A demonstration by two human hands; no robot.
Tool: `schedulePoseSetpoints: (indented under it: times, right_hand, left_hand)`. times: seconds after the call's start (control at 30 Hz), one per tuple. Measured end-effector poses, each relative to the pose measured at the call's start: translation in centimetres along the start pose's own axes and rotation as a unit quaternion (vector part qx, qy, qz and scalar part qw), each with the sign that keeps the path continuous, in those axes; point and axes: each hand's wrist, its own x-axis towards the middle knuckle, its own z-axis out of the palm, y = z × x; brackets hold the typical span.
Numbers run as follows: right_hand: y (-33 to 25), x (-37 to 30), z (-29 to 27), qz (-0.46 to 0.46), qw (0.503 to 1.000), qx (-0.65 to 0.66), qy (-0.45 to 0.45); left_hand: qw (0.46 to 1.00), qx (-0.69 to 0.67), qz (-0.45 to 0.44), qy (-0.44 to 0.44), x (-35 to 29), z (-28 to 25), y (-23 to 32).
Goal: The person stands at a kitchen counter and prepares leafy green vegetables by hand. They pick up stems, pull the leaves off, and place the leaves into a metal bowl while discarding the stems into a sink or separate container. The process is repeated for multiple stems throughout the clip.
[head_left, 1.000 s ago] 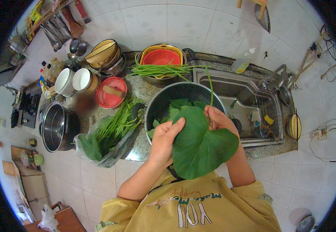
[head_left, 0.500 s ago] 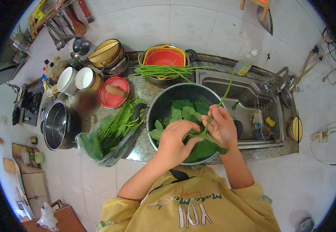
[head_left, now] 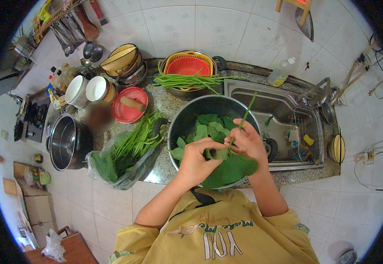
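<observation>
Over a large metal pot [head_left: 181,116], both my hands work on one green leaf [head_left: 232,171] with a long thin stem [head_left: 247,113]. My left hand [head_left: 198,160] is closed, thumb and fingers pinching the leaf near its base. In the closed fingers of my right hand [head_left: 249,144] is the stem, its free end slanting up and right beyond the pot rim. The broad leaf hangs down across the pot's near side. Loose green leaves [head_left: 208,127] lie inside the pot.
A plastic bag of leafy stems [head_left: 132,145] sits left of the pot. Stripped stems [head_left: 191,81] lie across a red basket [head_left: 188,66] behind it. To the right is a metal sink [head_left: 284,110]; farther left stand a dark pot [head_left: 66,145] and bowls [head_left: 98,89].
My hands have come slightly lower and nearer to me. The stem has dropped, and the leaf has turned, showing more of its broad face.
</observation>
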Motion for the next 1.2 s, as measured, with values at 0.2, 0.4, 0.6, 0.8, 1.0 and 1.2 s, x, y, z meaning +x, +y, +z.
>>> schedulePoseSetpoints:
  times: [0.2,0.4,0.6,0.8,1.0,1.2]
  right_hand:
    - [0.2,0.1,-0.1,0.009,0.999,0.018,-0.035]
    - [0.8,0.7,-0.4,0.015,0.997,0.041,-0.068]
    - [0.6,0.3,0.2,0.034,0.98,0.171,-0.094]
    - [1.0,0.4,0.6,-0.011,0.99,0.125,-0.063]
    - [1.0,0.5,1.1,-0.02,0.989,0.137,-0.044]
    - [1.4,1.1,0.5,-0.025,0.996,0.078,-0.036]
  left_hand:
    - [0.999,-0.034,-0.037,0.015,0.3,-0.3,-0.3]
    - [0.992,-0.074,-0.102,0.006,0.6,-0.7,0.7]
    - [0.966,-0.206,-0.156,-0.001,0.7,-0.9,1.1]
    - [0.967,-0.204,-0.15,0.019,1.0,-0.8,1.6]
    - [0.987,-0.098,-0.119,0.045,1.0,-0.6,0.7]
    - [0.995,-0.034,-0.081,0.047,0.9,-0.7,-0.2]
